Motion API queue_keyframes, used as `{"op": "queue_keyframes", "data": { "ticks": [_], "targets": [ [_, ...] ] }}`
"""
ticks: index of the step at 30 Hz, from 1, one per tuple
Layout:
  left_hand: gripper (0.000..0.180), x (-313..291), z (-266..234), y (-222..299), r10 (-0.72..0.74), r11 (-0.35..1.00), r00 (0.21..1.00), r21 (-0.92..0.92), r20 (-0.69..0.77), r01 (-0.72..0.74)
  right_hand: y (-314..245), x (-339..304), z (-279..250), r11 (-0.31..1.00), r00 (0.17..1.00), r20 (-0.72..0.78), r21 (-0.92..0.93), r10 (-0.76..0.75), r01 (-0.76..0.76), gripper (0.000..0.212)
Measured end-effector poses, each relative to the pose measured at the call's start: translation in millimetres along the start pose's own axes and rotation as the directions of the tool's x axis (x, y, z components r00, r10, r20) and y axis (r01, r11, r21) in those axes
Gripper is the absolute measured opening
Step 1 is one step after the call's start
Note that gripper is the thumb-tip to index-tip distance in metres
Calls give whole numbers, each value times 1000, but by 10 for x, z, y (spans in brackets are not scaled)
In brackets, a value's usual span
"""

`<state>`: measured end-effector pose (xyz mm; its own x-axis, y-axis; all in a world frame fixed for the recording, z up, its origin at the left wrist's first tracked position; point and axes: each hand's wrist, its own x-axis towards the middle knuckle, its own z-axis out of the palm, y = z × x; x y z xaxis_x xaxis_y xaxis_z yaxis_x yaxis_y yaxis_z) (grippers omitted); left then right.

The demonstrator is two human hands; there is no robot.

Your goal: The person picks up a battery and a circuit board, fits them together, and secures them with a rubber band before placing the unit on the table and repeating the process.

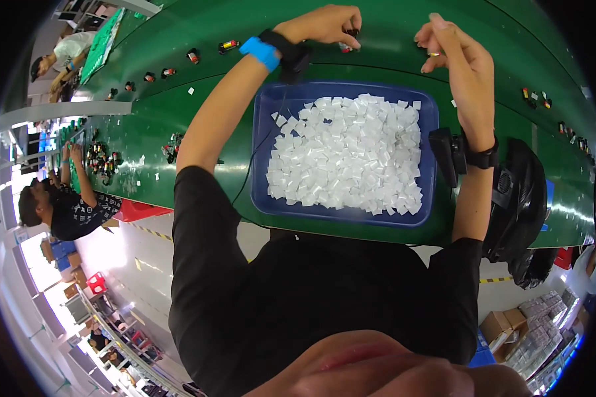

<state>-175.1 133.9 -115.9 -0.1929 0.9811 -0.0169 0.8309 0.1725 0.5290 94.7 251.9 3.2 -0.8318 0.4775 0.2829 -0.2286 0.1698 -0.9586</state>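
Note:
At the top middle, my left hand point(324, 25) is closed, its fingertips pinched round a small dark part point(346, 47) with a bit of red; the fingers hide most of it. My right hand point(460, 53) is raised to the right of it, fingers loosely bent and apart. A tiny yellowish glint shows by its fingers, too small to name. Between my forearms stands a blue plastic tray point(259, 142), nearer to me than both hands. Many small white square pieces point(344, 155) fill it in a loose heap.
Small black, red and yellow parts point(193, 56) lie in a row along the green bench point(225, 99); others point(547, 103) are at the right. A black plastic bag point(520, 198) sits beside my right arm. Co-workers point(79, 205) are at the left. A thin cable point(250, 165) runs past the tray.

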Motion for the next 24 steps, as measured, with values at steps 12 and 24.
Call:
{"op": "queue_keyframes", "data": {
  "ticks": [12, 24],
  "targets": [
    [24, -1355, -386, 2088, -34, 934, 722, -279, -691, -224, -169, -302, 329, 750, 857, 368, -432, -360, 501, 10],
    [28, -1439, -136, 1703, 531, 847, 333, 500, -779, -179, -139, -367, 377, 370, 722, 427, -651, -545, 663, 23]
  ]
}}
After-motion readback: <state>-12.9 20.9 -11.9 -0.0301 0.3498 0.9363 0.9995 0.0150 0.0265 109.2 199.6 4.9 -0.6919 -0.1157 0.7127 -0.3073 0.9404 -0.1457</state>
